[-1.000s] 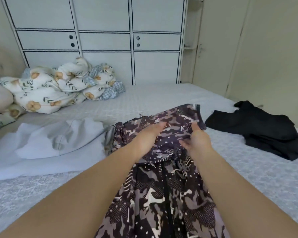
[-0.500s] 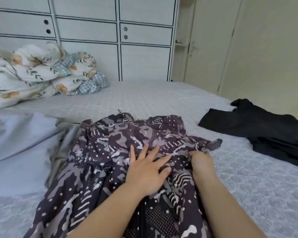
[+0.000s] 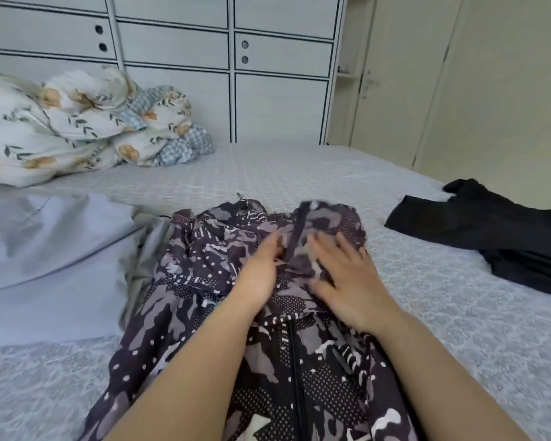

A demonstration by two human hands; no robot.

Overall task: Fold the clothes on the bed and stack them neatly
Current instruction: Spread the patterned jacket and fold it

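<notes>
A dark patterned camouflage jacket (image 3: pixel 204 300) with a black front zipper lies spread on the bed in front of me. My right hand (image 3: pixel 344 281) lies flat on its upper part with the fingers spread, pressing the fabric down. My left hand (image 3: pixel 258 272) rests on the jacket just left of the zipper line, its fingers straight and blurred by motion. A black garment (image 3: pixel 497 230) lies crumpled at the right on the bed. A pale blue-grey garment (image 3: pixel 51 249) lies at the left, touching the jacket's left edge.
The bed (image 3: pixel 299 173) has a light textured cover. A bundled floral quilt (image 3: pixel 77 122) sits at the far left corner. White cabinets (image 3: pixel 229 65) stand behind the bed, and a cream wall with a door (image 3: pixel 458 84) is at the right.
My right hand has opened from the jacket's right edge and moved up onto the fabric. The top right flap now lies folded inward. My left hand has slid up and slightly right.
</notes>
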